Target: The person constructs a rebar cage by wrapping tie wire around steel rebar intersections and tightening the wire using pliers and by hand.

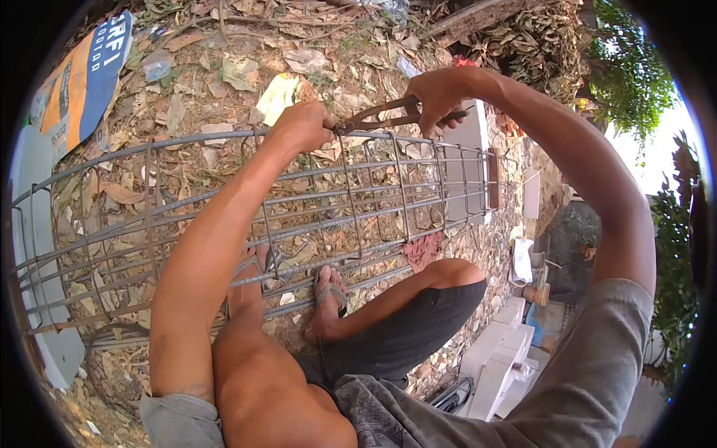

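Note:
A long cage of steel rebar (287, 174), with square stirrups tied across ribbed bars, stretches from left to right in front of me. My right hand (441, 95) grips the spread handles of rusty pincers (379, 114). Their jaws meet the top bar where a stirrup crosses it. My left hand (305, 127) is closed at the same bar, just left of the jaws. Its fingertips are turned away, so what they pinch is hidden. Any tie wire at the joint is too small to make out.
Pale blocks (464, 168) stand under the cage's right end, and a grey slab (46, 299) under its left. A blue and orange sack (93, 82) lies at upper left. Dry leaves cover the ground. My sandalled foot (328, 295) is beside the lower bars.

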Demonstrator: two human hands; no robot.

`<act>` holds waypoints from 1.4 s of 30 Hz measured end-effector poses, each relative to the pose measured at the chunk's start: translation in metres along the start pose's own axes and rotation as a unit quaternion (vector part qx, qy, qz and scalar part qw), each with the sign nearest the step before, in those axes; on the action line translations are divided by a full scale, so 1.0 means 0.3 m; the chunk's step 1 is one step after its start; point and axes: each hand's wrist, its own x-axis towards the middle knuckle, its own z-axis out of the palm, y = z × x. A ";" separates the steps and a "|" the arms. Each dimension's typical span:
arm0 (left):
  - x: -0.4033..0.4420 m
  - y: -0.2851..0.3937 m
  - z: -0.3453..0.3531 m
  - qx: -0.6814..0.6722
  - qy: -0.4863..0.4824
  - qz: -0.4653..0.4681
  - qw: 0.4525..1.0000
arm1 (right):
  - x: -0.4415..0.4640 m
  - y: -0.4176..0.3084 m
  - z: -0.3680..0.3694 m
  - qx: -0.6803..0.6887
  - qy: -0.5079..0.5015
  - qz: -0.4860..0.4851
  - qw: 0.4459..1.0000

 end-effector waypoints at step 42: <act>0.009 -0.026 0.015 -0.036 0.011 0.005 0.999 | 0.046 0.087 0.134 -0.476 0.451 -0.120 0.745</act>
